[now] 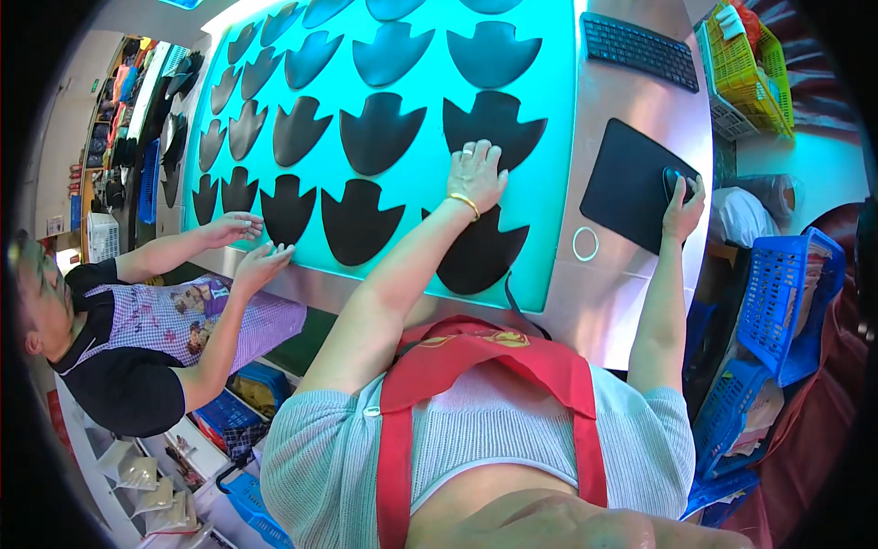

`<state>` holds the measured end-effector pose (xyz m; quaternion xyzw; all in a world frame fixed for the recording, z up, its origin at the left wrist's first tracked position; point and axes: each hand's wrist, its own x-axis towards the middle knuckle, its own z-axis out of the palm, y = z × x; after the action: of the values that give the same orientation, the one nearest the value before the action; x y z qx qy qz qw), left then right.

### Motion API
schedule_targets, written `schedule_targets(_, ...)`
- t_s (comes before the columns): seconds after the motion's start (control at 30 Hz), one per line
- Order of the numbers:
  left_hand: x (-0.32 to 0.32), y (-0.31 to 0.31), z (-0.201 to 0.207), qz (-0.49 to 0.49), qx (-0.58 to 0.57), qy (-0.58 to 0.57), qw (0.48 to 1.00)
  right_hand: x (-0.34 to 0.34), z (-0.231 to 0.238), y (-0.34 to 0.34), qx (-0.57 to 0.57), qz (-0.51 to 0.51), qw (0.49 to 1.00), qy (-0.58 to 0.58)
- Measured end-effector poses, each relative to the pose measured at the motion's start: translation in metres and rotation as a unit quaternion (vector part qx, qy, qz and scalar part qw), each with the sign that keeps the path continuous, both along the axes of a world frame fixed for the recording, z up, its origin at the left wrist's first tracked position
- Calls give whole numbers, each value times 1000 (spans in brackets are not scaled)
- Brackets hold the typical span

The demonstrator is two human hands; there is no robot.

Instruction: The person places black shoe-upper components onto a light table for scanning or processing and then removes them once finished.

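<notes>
Rows of flat black necklace-bust-shaped pieces lie on a glowing turquoise table (434,84). My left hand (478,176), with a ring and a gold bangle, rests its fingertips on the lower edge of one black piece (512,128) in the rightmost column. Its fingers are spread a little and grip nothing that I can see. Just below lies another black piece (480,256), partly under my wrist. Over at the right, my right hand (682,203) is closed around a dark computer mouse (672,178) on a black mouse pad (629,178).
A black keyboard (640,50) lies on the metal border at upper right. Blue baskets (773,297) and a yellow basket (764,69) stand beyond the right edge. At left, a co-worker (137,348) holds both hands (261,265) over the table's near-left edge.
</notes>
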<state>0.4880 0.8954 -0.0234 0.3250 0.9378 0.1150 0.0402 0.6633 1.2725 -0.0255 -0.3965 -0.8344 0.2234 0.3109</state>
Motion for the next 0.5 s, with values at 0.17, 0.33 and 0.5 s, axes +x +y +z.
schedule_targets(0.17, -8, -39, 16, 9, 166, -2, 986, -2, -9, 7, -5, 10, 1000, 27)
schedule_targets(0.33, 37, -159, 34, 81, 215, 102, 968, -4, -1, 6, -3, 19, 999, 40)
schedule_targets(0.5, 134, -251, 9, 169, 118, 179, 962, -6, -19, 17, 19, 29, 999, 35)
